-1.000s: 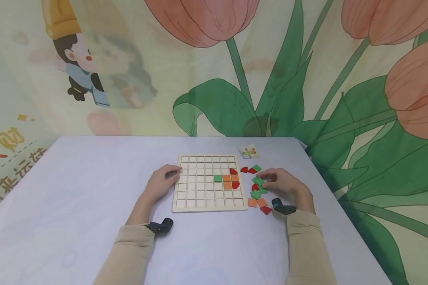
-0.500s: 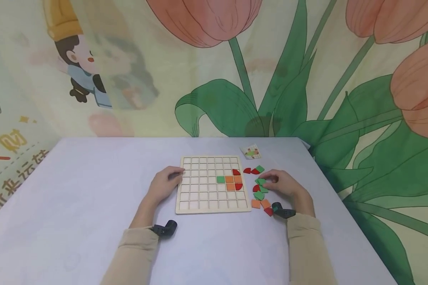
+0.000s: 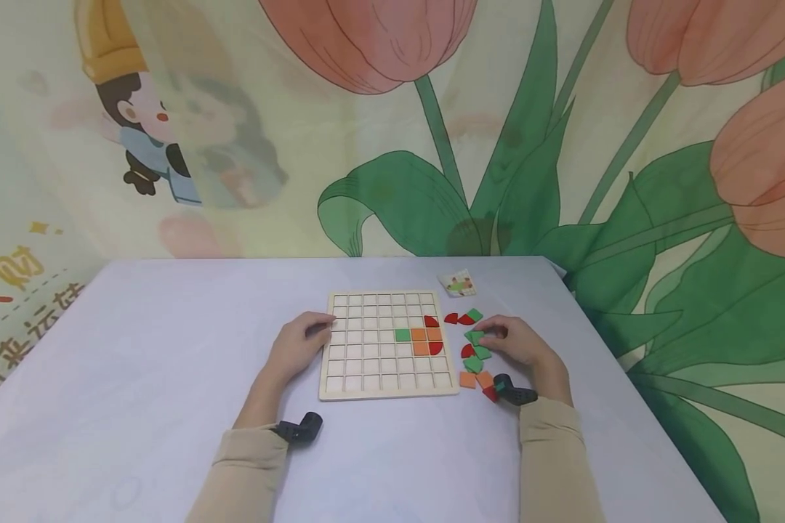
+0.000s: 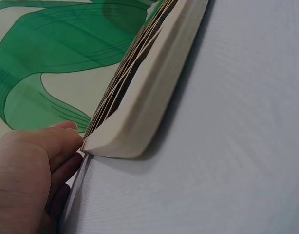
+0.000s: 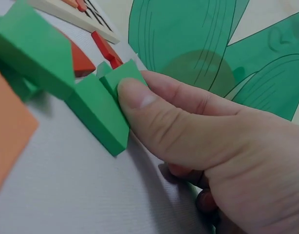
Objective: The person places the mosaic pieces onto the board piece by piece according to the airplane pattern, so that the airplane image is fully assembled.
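Observation:
A wooden grid board (image 3: 363,359) lies on the table with green, orange and red tiles set in its right side. My left hand (image 3: 299,343) rests at the board's left edge, its fingertips right at the rim. In the left wrist view the relaxed fingers (image 4: 66,139) touch the corner of the board (image 4: 149,112). To the right of the board, my right hand (image 3: 520,340) pinches a green tile (image 5: 110,78) between thumb and index finger. More green tiles (image 5: 98,114) lie against it, and an orange tile (image 5: 8,131) is close to the camera.
Loose tiles lie in a column beside the board: red quarter-round pieces (image 3: 452,318), green pieces (image 3: 474,365) and orange squares (image 3: 467,380). A small printed pattern card (image 3: 458,283) lies behind them. A patterned backdrop (image 3: 392,196) borders the table's far edge.
The head view shifts slightly between frames. Both hands keep their places, the left at the board's edge and the right among the green tiles, with little visible movement.

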Demonstrator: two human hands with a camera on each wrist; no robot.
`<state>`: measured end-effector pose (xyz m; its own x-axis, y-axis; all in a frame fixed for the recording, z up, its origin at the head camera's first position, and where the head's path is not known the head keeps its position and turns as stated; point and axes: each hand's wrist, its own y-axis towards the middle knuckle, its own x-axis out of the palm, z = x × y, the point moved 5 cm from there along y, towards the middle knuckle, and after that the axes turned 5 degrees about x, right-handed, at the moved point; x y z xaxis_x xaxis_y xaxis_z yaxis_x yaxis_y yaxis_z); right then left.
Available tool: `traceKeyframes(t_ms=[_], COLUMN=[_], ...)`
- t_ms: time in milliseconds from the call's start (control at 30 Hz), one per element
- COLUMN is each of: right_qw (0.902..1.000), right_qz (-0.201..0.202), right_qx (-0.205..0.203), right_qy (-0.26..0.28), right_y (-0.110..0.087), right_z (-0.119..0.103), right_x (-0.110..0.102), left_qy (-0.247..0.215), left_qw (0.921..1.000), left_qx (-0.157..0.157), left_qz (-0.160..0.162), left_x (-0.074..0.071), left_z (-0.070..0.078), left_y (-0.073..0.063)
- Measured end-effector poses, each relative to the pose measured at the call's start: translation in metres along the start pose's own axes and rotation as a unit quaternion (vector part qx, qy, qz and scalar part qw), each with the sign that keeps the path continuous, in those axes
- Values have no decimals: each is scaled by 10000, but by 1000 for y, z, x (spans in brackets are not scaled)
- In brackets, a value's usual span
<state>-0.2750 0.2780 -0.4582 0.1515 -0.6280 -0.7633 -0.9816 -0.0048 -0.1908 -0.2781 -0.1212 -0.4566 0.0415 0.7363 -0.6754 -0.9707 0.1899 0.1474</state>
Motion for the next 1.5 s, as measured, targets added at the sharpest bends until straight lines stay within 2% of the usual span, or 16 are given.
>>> traceKeyframes(t_ms=[233, 400, 700, 1100, 1500], right_qw=[9995, 9994, 9940, 9875, 9870], right_qz=[52, 40, 220, 816, 861], right_qx=[-200, -63, 123, 415, 640], right_qy=[234, 326, 1064, 1280, 1199], right_y=[2, 1, -3, 1, 4], right_z=[-3, 0, 12, 18, 11], right_x=[-2, -3, -1, -2, -3], left_qy=[88, 85, 61, 149, 125], left_qw=[9999, 9999, 9999, 9996, 9998], left_qx=[-48, -90, -125, -202, -160], left_qz=[63, 14, 21, 86, 93], left_x=[-1, 1, 5, 6, 5], left_z=[0, 1, -1, -3, -2], left_y=[1, 0, 0, -1, -2])
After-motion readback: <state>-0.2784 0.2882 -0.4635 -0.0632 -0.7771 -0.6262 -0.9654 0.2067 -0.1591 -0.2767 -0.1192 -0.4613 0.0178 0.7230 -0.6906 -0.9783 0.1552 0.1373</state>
